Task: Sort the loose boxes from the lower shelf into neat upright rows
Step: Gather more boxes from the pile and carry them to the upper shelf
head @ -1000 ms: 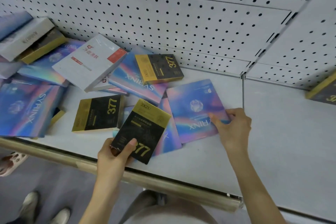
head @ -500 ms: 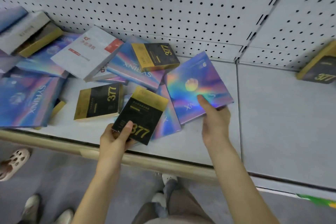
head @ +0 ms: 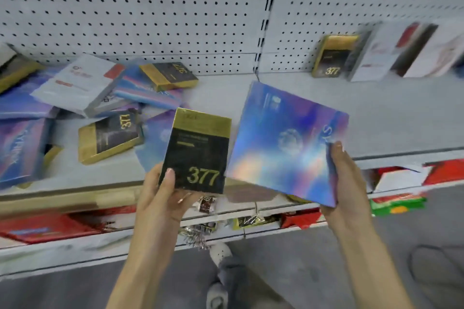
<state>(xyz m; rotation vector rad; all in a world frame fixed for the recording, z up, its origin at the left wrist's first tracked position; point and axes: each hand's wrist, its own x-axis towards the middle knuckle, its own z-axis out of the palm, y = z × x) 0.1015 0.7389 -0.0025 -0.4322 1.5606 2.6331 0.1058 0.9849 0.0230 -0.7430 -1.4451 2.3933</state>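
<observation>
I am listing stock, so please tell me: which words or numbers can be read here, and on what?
"377": held black box, in the left hand.
"377": flat black box on the shelf.
"377": top black box, on the pile.
"377": upright black box, far right.
"S": blue box in the right hand; rest hidden or blurred.
Other print: too blurred.

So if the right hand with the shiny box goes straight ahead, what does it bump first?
Probably the upright 377 box at the back; the shelf between looks bare. Depth is unclear, maybe the pegboard.
</observation>
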